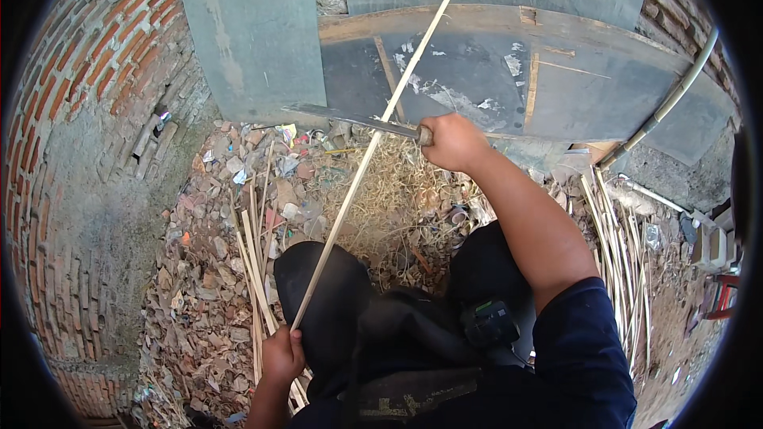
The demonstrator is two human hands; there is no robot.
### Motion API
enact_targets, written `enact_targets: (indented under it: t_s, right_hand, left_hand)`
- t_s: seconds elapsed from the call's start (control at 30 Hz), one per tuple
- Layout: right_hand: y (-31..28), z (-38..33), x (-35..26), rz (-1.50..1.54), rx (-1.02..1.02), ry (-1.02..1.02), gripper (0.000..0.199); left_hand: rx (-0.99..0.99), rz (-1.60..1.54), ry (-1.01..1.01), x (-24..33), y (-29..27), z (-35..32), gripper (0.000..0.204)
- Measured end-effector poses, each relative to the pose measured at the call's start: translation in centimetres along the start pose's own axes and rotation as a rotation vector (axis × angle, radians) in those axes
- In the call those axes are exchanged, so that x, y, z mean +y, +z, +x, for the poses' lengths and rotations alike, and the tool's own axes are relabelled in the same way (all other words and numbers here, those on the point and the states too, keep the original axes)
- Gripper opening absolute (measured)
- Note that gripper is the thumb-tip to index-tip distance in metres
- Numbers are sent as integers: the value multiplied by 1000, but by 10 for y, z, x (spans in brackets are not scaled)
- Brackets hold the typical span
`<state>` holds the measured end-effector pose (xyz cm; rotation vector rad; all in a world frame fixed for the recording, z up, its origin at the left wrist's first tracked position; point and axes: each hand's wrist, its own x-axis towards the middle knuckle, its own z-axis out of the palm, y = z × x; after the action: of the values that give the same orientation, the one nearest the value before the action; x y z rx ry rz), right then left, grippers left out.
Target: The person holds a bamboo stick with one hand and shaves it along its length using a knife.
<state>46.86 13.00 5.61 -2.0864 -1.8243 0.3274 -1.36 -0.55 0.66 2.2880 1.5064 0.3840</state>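
My right hand (455, 143) is closed round the short handle of a machete (350, 117), its long dark blade pointing left. The blade lies across a pale bamboo strip (350, 193) at about its upper middle. By its lower end my left hand (281, 355) grips the strip, beside my left knee. From there the strip slants up and away to the right, its far tip in front of the grey boards. Curly pale shavings (381, 199) cover the ground under the blade, between and beyond my knees.
More strips (253, 262) lie on the rubble at my left; another bundle (620, 262) lies at the right. A brick wall (103, 56) rises on the left. Grey boards (254, 40) stand ahead, with a bamboo pole (664, 107) leaning at the right. A dark device (490, 324) rests near my right thigh.
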Motion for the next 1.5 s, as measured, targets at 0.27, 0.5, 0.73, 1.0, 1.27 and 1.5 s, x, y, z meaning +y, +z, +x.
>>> enact_targets:
  t_s: [0.27,0.5,0.73,1.0,1.27,1.5]
  right_hand:
    - [-17,-18,-40,-275,-234,-256,24]
    - [5,-8,9,-65,-96,-33,26]
    - [0,-19,4,-197,-144,-259,23]
    - [-9,-25,-29,-120,-248,-91,28]
    - [10,-8,24,-6,-67,-18,25]
    - [-8,-20,-25,-178,-269,-92,30]
  left_hand:
    - [-43,-22,-86,-19,-4,-43,30]
    - [-80,38,-72,-15,-6,-40,27]
    - [-157,-69,-147,-10,-7,-38,26]
    - [-152,-83,-184,-9,-6,-43,32]
    - [-132,-90,-155,-7,-1,-33,30]
    - [-126,-16,-139,-17,-4,-39,27]
